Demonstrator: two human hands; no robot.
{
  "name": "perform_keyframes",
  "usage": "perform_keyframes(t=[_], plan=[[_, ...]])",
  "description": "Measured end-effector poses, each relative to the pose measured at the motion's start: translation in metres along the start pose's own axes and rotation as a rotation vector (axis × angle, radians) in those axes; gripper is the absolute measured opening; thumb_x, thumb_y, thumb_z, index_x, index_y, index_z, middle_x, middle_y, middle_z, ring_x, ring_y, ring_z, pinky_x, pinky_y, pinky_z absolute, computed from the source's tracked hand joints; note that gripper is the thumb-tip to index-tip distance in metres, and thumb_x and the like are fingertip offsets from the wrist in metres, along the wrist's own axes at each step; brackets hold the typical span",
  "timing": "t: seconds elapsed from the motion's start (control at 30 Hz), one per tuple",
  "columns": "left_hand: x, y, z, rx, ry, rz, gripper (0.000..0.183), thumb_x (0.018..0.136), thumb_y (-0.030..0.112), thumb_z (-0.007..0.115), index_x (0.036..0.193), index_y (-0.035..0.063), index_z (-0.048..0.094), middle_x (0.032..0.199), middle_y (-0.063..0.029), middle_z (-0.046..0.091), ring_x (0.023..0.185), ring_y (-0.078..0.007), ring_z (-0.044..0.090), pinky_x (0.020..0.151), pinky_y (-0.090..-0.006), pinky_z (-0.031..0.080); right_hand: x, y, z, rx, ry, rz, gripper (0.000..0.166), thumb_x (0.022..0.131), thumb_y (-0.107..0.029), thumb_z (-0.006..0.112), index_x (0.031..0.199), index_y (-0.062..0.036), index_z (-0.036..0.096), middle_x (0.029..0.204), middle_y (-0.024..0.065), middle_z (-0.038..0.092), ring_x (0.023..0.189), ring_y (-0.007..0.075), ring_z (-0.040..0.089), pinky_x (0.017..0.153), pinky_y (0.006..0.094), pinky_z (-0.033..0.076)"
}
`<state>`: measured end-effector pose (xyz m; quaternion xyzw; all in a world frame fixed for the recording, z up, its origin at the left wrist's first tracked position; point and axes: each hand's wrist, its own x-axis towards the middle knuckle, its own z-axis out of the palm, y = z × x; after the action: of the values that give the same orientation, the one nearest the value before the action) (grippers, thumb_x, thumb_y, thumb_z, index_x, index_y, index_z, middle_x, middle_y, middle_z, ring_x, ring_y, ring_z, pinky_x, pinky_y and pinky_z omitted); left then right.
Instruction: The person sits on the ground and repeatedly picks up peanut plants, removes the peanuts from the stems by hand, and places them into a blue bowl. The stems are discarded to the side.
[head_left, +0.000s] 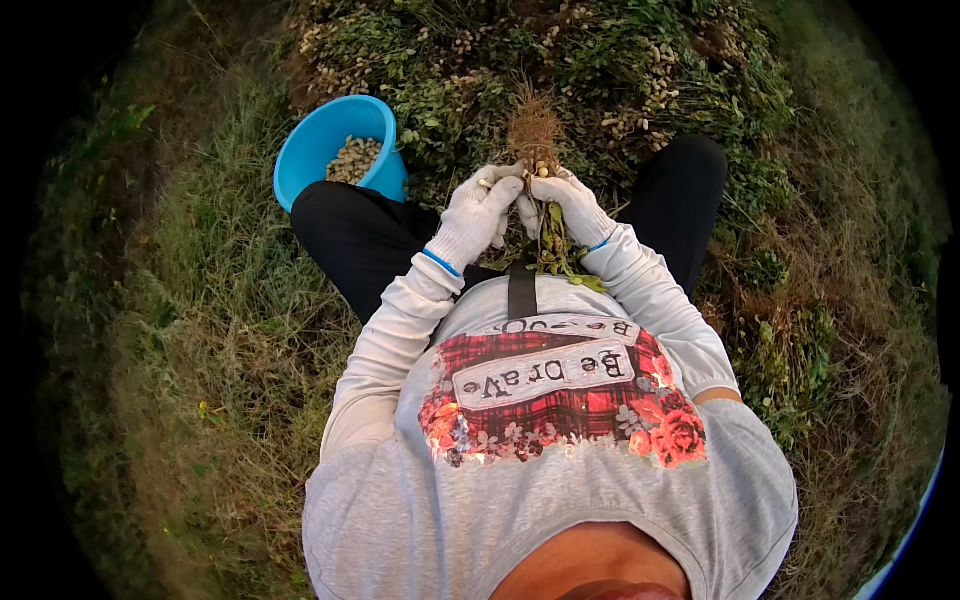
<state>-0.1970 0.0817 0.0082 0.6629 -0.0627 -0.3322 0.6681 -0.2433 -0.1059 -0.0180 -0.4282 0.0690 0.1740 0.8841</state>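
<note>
A pulled peanut plant (535, 135) is held before my lap, its brown root tuft up and its leafy stems hanging down towards my waist. My left hand (484, 206), in a white knit glove with a blue cuff edge, is at the roots on the picture's left, with what looks like a peanut pod at its fingers. My right hand (571, 202), gloved the same way, grips the plant just below the roots. A few pale pods (541, 172) show between the two hands.
A blue plastic bucket (391, 174), tilted, holds many peanuts (354, 160) beside my knee at the left. A heap of peanut plants (450, 97) with pods spreads in front of my legs. Grass (225, 300) lies at the left, more plants (787, 360) at the right.
</note>
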Motion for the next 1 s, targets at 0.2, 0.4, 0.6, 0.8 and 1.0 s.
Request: perform_keyframes(t=[0.2,0.4,0.6,0.8,1.0], plan=[[0.020,-0.012,0.008,-0.102,0.123,-0.061,0.025,0.106,0.030,0.059,0.115,0.0064,0.060,0.080,-0.0026,0.068,0.054,-0.0098,0.055,0.045,-0.0251,0.045,0.012,0.008,-0.001,0.058,0.118,-0.006,0.019,0.098,-0.018,0.062,0.109,-0.0023,0.065,0.076,0.0063,0.065,0.059,0.0176,0.059,0.055,0.0320,0.050],[0.042,-0.031,-0.085,0.156,0.664,-0.144,0.031,0.099,0.036,0.069,0.103,0.0067,0.060,0.067,-0.0040,0.056,0.047,-0.0151,0.053,0.047,-0.0323,0.050,-0.014,-0.020,-0.009,-0.008,-0.103,-0.280,0.035,0.097,-0.022,0.063,0.122,0.0022,0.062,0.073,0.0063,0.056,0.062,0.0203,0.056,0.054,0.0350,0.051],[0.024,0.006,-0.030,1.076,0.380,0.087,0.037,0.090,0.035,0.076,0.107,0.0039,0.066,0.097,-0.0195,0.073,0.090,-0.0358,0.072,0.080,-0.0442,0.057,0.012,-0.006,-0.006,-0.359,0.263,-0.165,0.053,0.080,-0.008,0.091,0.124,-0.0036,0.062,0.101,0.0020,0.071,0.087,0.0109,0.067,0.079,0.0279,0.057],[0.024,0.008,-0.003,1.330,0.260,0.133,0.027,0.091,0.026,0.069,0.108,0.0056,0.065,0.102,-0.0203,0.071,0.099,-0.0426,0.071,0.080,-0.0514,0.058,0.016,0.014,0.011,-0.724,0.278,-0.218,0.055,0.086,-0.020,0.087,0.133,-0.0035,0.064,0.114,0.0039,0.075,0.106,0.0136,0.068,0.093,0.0316,0.055],[0.010,-0.001,-0.008,1.193,0.333,0.631,0.022,0.087,0.021,0.074,0.103,0.0098,0.063,0.091,-0.0129,0.065,0.081,-0.0373,0.070,0.068,-0.0472,0.057,0.012,0.010,0.003,-0.367,0.216,-0.182,0.030,0.090,-0.020,0.079,0.114,-0.0031,0.072,0.090,0.0046,0.074,0.080,0.0142,0.069,0.076,0.0301,0.055]])
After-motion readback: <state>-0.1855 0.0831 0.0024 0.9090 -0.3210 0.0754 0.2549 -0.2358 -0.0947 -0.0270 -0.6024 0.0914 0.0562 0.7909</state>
